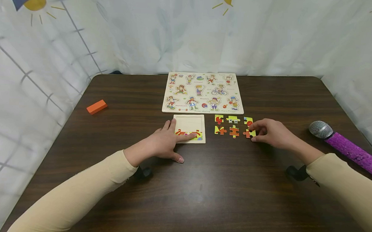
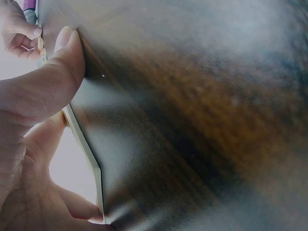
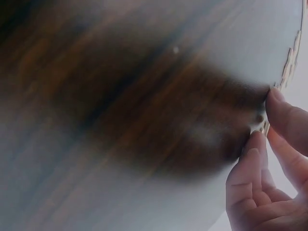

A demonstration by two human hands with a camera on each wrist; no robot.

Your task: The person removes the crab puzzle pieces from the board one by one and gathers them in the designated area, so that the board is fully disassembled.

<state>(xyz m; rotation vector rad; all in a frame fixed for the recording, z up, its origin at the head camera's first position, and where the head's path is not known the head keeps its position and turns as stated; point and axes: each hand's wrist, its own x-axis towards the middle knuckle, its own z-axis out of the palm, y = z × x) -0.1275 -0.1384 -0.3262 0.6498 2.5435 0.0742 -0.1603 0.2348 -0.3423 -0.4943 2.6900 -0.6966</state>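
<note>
My left hand (image 1: 163,143) rests at the left side of a small wooden puzzle tray (image 1: 189,123), its index finger stretched over the bottom row. Joined puzzle pieces (image 1: 199,136) in red, yellow and purple fill that bottom row; the finger partly hides them. The left thumb (image 2: 67,62) lies out over the table, in front of the tray. To the right, my right hand (image 1: 273,132) pinches the edge of a yellow and red puzzle piece (image 1: 247,134) between thumb and fingers. Other loose pieces (image 1: 234,131) lie in two rows beside the tray.
Behind the tray lies a large wooden board (image 1: 202,92) with pictures of children at sports. An orange block (image 1: 97,107) sits at the far left of the dark table (image 1: 201,202). On the right is a microphone (image 1: 342,143) with a glittery purple handle. Patterned curtains hang around.
</note>
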